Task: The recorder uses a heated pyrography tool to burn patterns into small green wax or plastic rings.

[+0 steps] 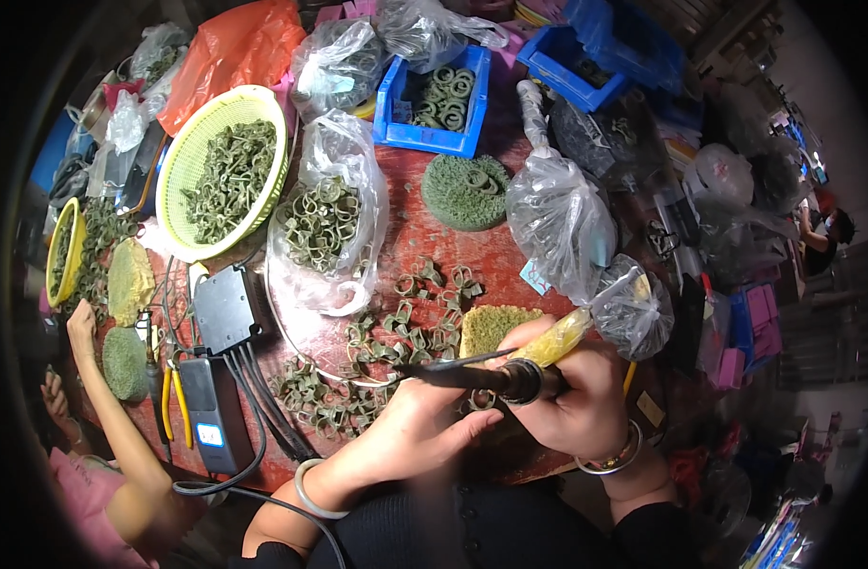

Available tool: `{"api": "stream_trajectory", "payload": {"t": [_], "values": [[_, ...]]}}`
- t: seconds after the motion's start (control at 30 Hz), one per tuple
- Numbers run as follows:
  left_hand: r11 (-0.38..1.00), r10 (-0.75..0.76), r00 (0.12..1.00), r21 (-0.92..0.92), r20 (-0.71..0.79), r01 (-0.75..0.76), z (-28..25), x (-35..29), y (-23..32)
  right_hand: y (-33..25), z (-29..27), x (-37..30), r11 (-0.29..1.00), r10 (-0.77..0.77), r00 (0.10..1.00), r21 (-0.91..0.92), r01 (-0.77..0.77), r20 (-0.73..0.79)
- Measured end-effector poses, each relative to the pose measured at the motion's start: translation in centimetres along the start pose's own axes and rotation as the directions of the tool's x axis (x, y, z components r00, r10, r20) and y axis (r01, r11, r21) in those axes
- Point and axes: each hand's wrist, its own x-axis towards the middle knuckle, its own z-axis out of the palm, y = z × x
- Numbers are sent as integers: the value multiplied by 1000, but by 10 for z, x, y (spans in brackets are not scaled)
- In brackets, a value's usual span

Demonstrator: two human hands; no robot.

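Observation:
My right hand point(581, 394) is wrapped round a soldering-iron-like tool point(486, 377) with a dark barrel and a yellow wrapped grip. The barrel and a thin dark tip point left, crossing above my left fingers. My left hand point(415, 427) is closed, its thumb stretched toward the right hand and its fingertips partly hidden by the barrel. A small greenish ring point(481, 398) shows at the thumb tip, apparently pinched there. Just beyond the hands lies a yellow-edged, green-topped pad point(495, 329). Many loose green rings point(396, 341) cover the red table to its left.
A yellow basket point(173, 180), an open plastic bag point(372, 190) and a blue bin point(472, 142) hold green pieces. A round green pad point(453, 204) stands beyond. Left are a black box point(227, 308), cables and yellow-handled pliers point(175, 403). A person's arm point(121, 417) reaches in.

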Motion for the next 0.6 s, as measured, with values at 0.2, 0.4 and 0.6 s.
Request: {"api": "stream_trajectory", "payload": {"t": [0.2,0.4,0.6], "values": [[985,86,995,156,-48,-77,3,-2,-4,1,1,5,989,145,989,-1,-145,24],[988,114,992,109,-55,-107,3,-1,-5,-2,-4,4,994,91,994,60,-94,58],[985,100,993,150,-61,-90,4,-2,-4,6,-2,2,979,201,977,14,-202,75]]}}
